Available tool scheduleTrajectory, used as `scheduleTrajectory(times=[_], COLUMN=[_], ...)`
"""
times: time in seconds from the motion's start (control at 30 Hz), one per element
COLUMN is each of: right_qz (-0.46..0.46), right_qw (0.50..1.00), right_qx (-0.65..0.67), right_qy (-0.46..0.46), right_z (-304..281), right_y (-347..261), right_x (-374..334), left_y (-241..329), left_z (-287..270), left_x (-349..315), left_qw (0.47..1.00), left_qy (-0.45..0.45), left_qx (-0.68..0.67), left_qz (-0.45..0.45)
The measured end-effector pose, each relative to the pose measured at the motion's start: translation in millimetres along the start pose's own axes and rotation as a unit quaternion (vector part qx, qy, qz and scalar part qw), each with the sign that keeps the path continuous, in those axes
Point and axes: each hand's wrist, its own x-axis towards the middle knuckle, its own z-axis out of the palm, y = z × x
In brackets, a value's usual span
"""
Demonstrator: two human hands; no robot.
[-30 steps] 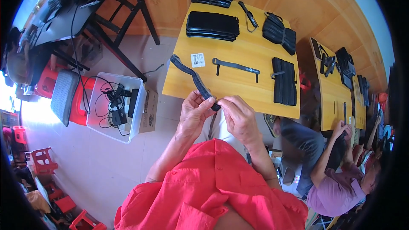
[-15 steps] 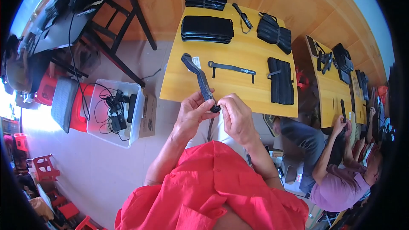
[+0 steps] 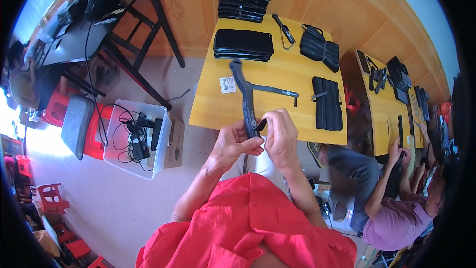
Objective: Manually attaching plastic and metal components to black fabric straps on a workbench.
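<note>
Held strap: long dark-grey fabric strap (image 3: 244, 97), mid-frame, ran from the hands up to above the yellow wooden table (image 3: 210, 111), upper end bent.
Left hand (image 3: 235, 144): lower centre, grasped the strap near its lower end, thumb across it.
Right hand (image 3: 281, 131): just right of the left, fingertips pinched the strap's short black end piece, which curved up.
Table strap: flat dark-grey strap with small black tabs (image 3: 275, 89), centre, left end hidden behind the held one.
Nearby: square white printed label (image 3: 227, 85) left of the held strap; stacked flat black pouches (image 3: 243, 43) upper centre; banded black bundle (image 3: 327, 103) right of centre.
</note>
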Motion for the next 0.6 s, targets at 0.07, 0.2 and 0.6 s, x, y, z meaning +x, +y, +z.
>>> scheduleTrajectory(times=[0.07,0.2,0.6], right_qz=[0.005,0.009,0.026], right_qw=[1.0,0.998,0.971], right_qx=[-0.009,0.023,0.224], right_qy=[0.0,-0.06,-0.077], right_z=[-2,-6,-2], right_y=[4,3,12], right_x=[2,-1,-20], left_y=[3,-3,-12], left_z=[2,3,6], left_x=[0,2,2], left_qw=[0.999,0.996,0.997], left_qy=[-0.018,0.012,0.014], left_qx=[0.002,0.002,0.064], left_qz=[-0.04,-0.088,-0.028])
